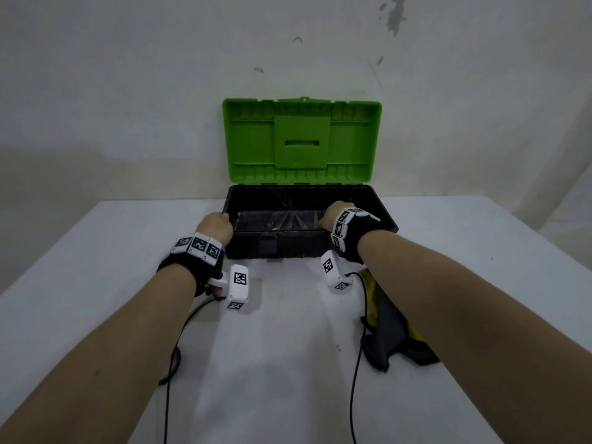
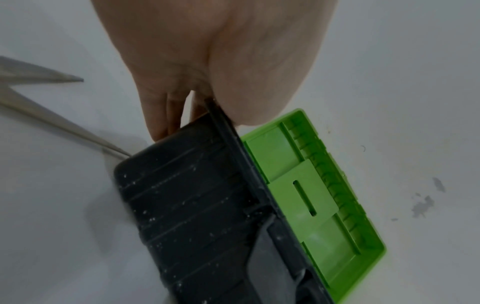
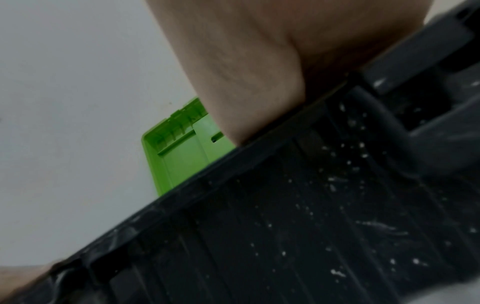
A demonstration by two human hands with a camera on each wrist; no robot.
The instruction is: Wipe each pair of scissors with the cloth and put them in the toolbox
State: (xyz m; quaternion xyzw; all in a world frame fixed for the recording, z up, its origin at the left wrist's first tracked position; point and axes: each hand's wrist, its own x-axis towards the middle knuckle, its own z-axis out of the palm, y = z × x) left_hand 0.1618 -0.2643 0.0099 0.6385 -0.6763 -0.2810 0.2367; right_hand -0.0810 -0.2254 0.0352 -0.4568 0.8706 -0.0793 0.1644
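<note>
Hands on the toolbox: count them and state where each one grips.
2. The left hand grips the toolbox at its left front corner; the right hand grips the front rim near the right end. No other hand shows.

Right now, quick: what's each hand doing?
Left hand: grips the left end of the toolbox, thumb over the rim.
Right hand: reaches inside the toolbox; fingers hidden, cannot tell.

Dim, flat light w/ soft shadows on the table (image 1: 288, 363). Head view bends at edges (wide-angle). Right wrist pic blurred close up.
</note>
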